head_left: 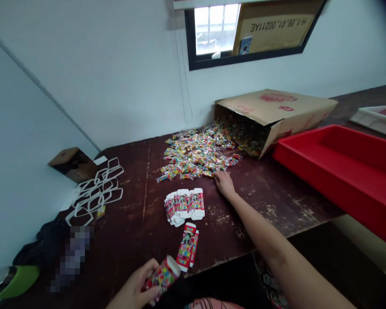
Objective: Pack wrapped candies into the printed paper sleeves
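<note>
My left hand (141, 281) is wrapped round a small colourful candy box (164, 277), whose near-white end flap stands open. Out at the front edge of the pile of candy packets (196, 150), my right hand (224, 183) has its fingers curled on a small wrapped candy packet (208, 174). Flattened red cartons (188, 246) lie just beyond the held box. Further in, a fanned stack of flat printed cartons (184, 205) rests on the dark table (131, 231).
A cardboard box (276, 105) lies on its side, packets spilling from its mouth. At right stands a red tray (324, 171), with a white tray (373, 120) behind it. White loop-shaped bands (96, 193), a brown box (73, 165) and a green-rimmed object (22, 281) are at left.
</note>
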Demonstrator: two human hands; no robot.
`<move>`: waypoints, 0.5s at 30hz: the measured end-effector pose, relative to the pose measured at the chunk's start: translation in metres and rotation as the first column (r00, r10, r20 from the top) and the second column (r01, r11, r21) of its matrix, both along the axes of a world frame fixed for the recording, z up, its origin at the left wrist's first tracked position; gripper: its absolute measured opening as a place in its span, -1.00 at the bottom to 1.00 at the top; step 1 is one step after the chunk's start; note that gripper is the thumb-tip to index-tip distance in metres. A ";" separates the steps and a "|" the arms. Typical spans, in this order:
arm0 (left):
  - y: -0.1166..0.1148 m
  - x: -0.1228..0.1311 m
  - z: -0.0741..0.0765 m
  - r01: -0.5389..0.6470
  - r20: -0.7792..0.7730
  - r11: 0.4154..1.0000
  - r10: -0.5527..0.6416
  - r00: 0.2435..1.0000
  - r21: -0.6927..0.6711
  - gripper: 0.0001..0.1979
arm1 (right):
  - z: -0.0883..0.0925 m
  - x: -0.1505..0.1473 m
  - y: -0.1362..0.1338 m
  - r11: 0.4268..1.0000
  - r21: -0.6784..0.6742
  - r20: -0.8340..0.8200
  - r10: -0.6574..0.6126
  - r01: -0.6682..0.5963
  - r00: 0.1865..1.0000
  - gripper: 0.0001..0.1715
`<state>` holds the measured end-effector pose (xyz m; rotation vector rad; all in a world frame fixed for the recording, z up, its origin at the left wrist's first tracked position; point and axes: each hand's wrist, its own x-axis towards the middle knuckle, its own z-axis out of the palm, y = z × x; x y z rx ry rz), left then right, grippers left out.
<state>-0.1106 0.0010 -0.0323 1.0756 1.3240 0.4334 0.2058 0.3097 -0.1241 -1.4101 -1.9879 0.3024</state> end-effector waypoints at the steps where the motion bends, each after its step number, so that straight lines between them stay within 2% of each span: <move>1: 0.003 0.005 -0.002 -0.079 0.049 0.997 0.080 0.996 -0.017 -0.71 | -0.007 0.000 -0.011 1.000 0.008 -0.016 0.001 -0.001 1.000 -0.68; 5: 0.024 0.046 -0.016 -0.361 0.262 0.931 0.363 0.894 -0.057 -0.51 | -0.030 0.007 -0.072 0.999 0.007 -0.097 0.042 -0.041 0.994 -0.68; 7: 0.036 0.068 -0.028 -0.356 0.327 0.929 0.369 0.870 -0.100 -0.52 | -0.031 0.012 -0.108 0.999 -0.007 -0.149 0.051 -0.053 0.987 -0.68; 10: 0.049 0.092 -0.044 -0.304 0.355 0.944 0.330 0.875 -0.128 -0.52 | -0.012 0.016 -0.159 0.987 -0.131 -0.384 0.032 -0.089 0.923 -0.67; 13: 0.052 0.104 -0.051 -0.261 0.343 0.960 0.282 0.896 -0.105 -0.49 | 0.022 0.010 -0.193 0.899 -0.310 -0.617 0.056 -0.308 0.785 -0.62; 15: 0.050 0.107 -0.050 -0.200 0.344 0.975 0.220 0.913 -0.095 -0.48 | 0.043 0.003 -0.201 0.850 -0.331 -0.623 0.129 -0.410 0.772 -0.74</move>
